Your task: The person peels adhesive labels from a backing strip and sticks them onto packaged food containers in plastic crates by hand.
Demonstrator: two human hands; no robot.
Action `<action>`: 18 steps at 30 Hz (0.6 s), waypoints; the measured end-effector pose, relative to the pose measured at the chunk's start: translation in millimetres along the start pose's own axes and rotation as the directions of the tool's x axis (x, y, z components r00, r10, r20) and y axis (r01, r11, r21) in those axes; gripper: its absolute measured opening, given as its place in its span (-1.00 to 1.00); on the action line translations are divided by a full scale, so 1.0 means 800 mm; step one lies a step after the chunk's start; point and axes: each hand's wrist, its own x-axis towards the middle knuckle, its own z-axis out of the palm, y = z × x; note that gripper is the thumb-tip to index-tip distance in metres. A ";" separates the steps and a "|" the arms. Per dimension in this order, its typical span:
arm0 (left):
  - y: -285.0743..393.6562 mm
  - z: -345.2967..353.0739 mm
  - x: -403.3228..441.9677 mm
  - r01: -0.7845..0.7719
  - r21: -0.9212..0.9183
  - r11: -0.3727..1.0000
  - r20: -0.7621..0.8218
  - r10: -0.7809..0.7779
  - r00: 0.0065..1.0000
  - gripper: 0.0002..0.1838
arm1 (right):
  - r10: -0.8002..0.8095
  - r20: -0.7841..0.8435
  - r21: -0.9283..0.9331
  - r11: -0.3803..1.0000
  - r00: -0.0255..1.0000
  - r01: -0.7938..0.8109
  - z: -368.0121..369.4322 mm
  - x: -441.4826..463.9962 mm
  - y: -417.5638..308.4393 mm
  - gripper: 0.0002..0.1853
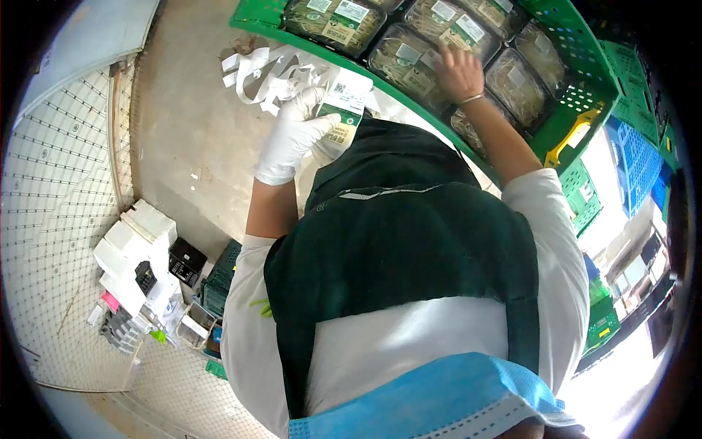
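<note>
My left hand (292, 139), in a white glove, is closed around a labelled pack (345, 106) in front of the apron. The pack shows a white printed sticker with a square code above a green and beige label; its contents are hidden. My right hand (461, 73), bare with a bracelet at the wrist, rests with fingers stretched out over film-covered trays in a green crate (307, 40). Beneath its fingers lies a tray of pale strands (409, 62) in black plastic with a similar label.
Several more trays (515, 88) fill the crate. A tangle of white label backing strip (256, 73) hangs beside its near edge. A yellow handle (570, 139) sits on the crate's right end. Green and blue crates (632, 157) stand at the right, white boxes (139, 241) at lower left.
</note>
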 end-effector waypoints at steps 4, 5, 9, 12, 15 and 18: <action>0.006 0.030 0.008 -0.058 -0.151 0.987 -0.049 0.051 0.997 -0.68 | 0.246 0.249 0.322 0.891 0.937 -0.319 -0.033 -0.007 0.016 -0.66; 0.003 0.036 0.011 -0.058 -0.153 0.987 -0.048 0.051 0.998 -0.68 | 0.233 0.401 0.657 0.601 0.886 -0.455 -0.087 -0.006 -0.014 -0.67; 0.005 0.073 0.020 -0.297 0.114 0.948 0.037 0.294 0.955 -0.81 | -0.137 0.222 0.913 0.377 0.965 -0.156 -0.195 -0.011 -0.072 -0.64; 0.010 0.078 0.025 -0.315 0.234 0.920 0.102 0.299 0.949 -0.93 | 0.021 0.242 0.852 0.473 0.970 -0.223 -0.200 -0.017 -0.071 -0.69; 0.007 0.083 0.030 -0.338 0.279 0.899 0.158 0.304 0.939 -0.84 | -0.030 0.338 0.934 0.133 0.941 -0.331 -0.202 -0.025 -0.056 -0.73; 0.016 0.098 0.034 -0.242 0.384 0.891 0.162 0.193 0.968 -0.86 | -0.055 0.350 0.907 0.270 0.935 -0.323 -0.217 -0.029 -0.043 -0.79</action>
